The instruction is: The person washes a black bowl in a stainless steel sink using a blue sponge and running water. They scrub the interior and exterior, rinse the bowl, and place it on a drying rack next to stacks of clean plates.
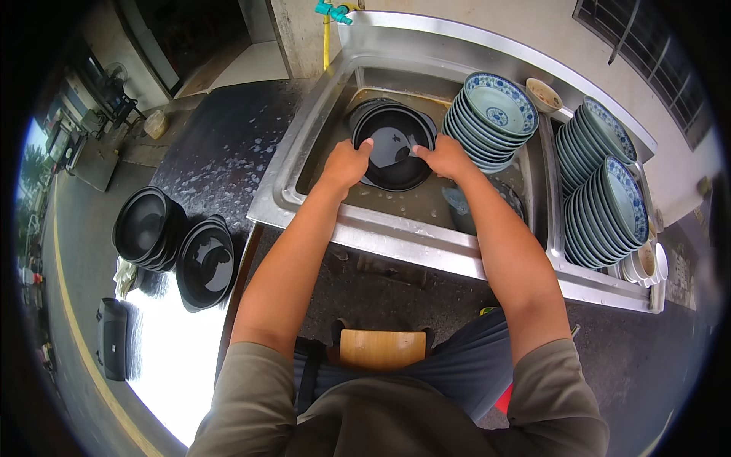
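Note:
Both my hands grip a round black bowl (394, 137) by its opposite sides, over the water in a stainless steel sink (365, 225). My left hand (347, 163) has its thumb over the near left rim. On the right rim lies the thumb of my right hand (448, 154). The bowl's inside looks wet and shiny. Another dark rim (365, 108) shows behind it, mostly hidden. Right of the bowl, a tall stack of blue-and-white bowls (491, 120) stands in the sink. Under my right forearm, a dark round thing and a bluish translucent piece (455, 201) lie partly hidden in the water.
Further right stand stacks of blue-and-white bowls (605, 211), small cups (639, 263) and a small bowl (543, 95). On the wet black table (228, 125) at left are stacked black bowls (149, 228), another black bowl (207, 265) and a black case (112, 340). A teal tap (334, 11) is behind.

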`<state>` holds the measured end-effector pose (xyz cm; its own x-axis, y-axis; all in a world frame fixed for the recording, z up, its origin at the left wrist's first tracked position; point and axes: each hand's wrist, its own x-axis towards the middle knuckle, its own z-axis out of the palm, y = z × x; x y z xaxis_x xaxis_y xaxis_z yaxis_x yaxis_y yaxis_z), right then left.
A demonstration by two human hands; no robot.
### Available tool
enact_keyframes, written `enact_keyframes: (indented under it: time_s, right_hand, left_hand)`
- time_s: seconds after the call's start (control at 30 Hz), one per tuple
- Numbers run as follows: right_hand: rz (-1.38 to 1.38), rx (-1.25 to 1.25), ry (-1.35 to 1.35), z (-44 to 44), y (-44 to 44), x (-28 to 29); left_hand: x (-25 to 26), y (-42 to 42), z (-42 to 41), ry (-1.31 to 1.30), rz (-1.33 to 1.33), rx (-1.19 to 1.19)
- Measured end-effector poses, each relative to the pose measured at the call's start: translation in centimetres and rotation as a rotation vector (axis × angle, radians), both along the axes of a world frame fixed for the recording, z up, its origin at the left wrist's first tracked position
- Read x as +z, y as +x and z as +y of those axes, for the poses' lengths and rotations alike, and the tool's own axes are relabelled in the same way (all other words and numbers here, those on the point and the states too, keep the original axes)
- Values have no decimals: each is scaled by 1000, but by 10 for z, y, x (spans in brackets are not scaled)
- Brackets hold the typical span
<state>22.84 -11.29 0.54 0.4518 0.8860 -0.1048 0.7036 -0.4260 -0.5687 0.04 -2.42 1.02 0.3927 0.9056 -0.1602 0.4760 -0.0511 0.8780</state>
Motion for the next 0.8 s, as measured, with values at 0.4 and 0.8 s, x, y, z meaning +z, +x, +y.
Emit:
enact_keyframes:
  time_s: [0.4,0.8]
  right_hand:
    - [-18,8,22,1,2,-5]
    - [-34,12,33,3,6,-11]
  left_hand:
    - [-7,1,4,21,-15,4]
    - [-9,1,6,42,-9,-16]
